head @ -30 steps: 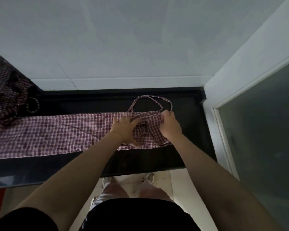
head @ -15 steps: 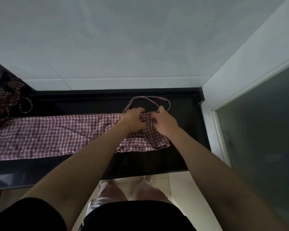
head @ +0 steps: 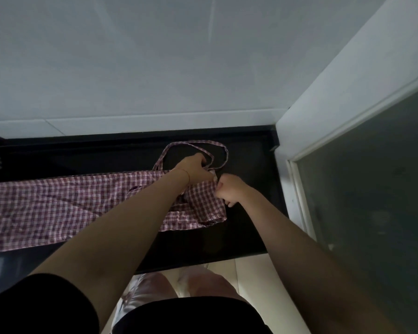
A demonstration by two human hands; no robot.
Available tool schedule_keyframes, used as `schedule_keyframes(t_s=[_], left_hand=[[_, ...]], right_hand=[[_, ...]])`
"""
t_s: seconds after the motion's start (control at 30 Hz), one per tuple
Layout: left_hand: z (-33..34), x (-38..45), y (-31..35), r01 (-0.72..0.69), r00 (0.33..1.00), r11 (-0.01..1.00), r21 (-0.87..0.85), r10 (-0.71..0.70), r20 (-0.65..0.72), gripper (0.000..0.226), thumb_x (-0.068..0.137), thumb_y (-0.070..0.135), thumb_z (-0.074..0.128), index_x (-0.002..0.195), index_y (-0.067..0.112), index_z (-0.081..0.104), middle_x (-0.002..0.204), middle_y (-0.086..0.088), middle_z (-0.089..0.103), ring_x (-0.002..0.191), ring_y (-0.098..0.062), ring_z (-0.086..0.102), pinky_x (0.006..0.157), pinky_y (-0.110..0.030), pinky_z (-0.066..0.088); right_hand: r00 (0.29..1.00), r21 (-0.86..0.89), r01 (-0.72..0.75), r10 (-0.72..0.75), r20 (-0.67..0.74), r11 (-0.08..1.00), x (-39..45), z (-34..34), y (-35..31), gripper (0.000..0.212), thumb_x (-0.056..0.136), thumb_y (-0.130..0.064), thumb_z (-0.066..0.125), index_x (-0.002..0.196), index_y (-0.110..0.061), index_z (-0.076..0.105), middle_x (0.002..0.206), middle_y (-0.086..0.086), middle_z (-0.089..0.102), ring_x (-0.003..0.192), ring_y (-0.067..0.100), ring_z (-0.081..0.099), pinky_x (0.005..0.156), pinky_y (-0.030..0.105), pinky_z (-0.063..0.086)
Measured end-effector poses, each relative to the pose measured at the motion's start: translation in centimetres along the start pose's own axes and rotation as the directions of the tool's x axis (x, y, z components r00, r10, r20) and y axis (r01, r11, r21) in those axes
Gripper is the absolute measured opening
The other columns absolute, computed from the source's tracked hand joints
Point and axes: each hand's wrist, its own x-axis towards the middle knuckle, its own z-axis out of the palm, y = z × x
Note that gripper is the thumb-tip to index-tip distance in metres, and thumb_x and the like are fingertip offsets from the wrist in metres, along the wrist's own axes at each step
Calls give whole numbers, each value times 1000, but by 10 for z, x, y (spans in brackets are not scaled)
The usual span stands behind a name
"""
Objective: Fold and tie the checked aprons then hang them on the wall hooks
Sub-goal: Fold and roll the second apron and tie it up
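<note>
One checked apron [head: 65,208] lies folded lengthwise across the dark desk [head: 249,232], mid-frame. Two hands meet at its right end: the left hand [head: 195,169] reaches over the cloth, fingers curled around the looped strap [head: 198,143]; the right hand [head: 228,191] is fisted, pinching the apron's edge.

Before me: a black countertop [head: 249,189] running left to right, its back edge meeting a pale tiled wall [head: 155,68]. To my right, a white door frame [head: 328,97] holding a dark frosted glass panel [head: 377,189]. Below the counter's front edge, light floor tiles [head: 251,273]; I also see my black shirt [head: 191,314] and pale shorts [head: 145,290].
</note>
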Motion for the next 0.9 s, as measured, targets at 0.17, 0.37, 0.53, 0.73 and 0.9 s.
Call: schedule_keyframes(t_s=[0.17,0.37,0.53,0.73,0.9], left_hand=[[4,10,9,52,996,994,93,-44,-82,50,84,36,71,127,18,53,113,-3,58,92,-16,57,81,-33,52],[11,15,8,29,996,989,147,-17,-85,44,92,21,62,134,21,51,121,-7,59,99,-21,61,89,-39,56],[7,7,8,9,995,968,252,17,-100,38,98,17,47,135,23,46,114,-8,61,105,-29,59,105,-46,43],[15,-37,-15,-145,896,863,484,322,-307,32,91,45,54,112,20,49,112,-5,50,105,-23,48,99,-42,40],[15,-73,-33,-112,951,728,677,276,-139,50,83,73,50,93,25,55,102,0,59,98,-21,55,101,-44,40]], right_hand=[[993,190,96,-81,-84,977,0,8,11,24,93,-18,63,115,-18,53,114,5,59,93,21,64,83,42,59],[988,145,-131,116,106,981,-15,17,26,67,98,-50,52,149,-11,32,123,11,62,72,15,71,64,27,59],[984,234,-166,145,102,958,-27,26,36,54,105,-48,35,142,-11,44,100,3,69,61,9,63,56,23,49],[983,418,-172,130,128,892,-50,41,41,28,96,-38,56,114,-18,59,106,2,65,84,15,64,71,29,51],[984,405,-86,140,-108,910,-60,68,29,35,89,-25,69,119,-18,55,105,1,62,84,13,60,67,27,48]])
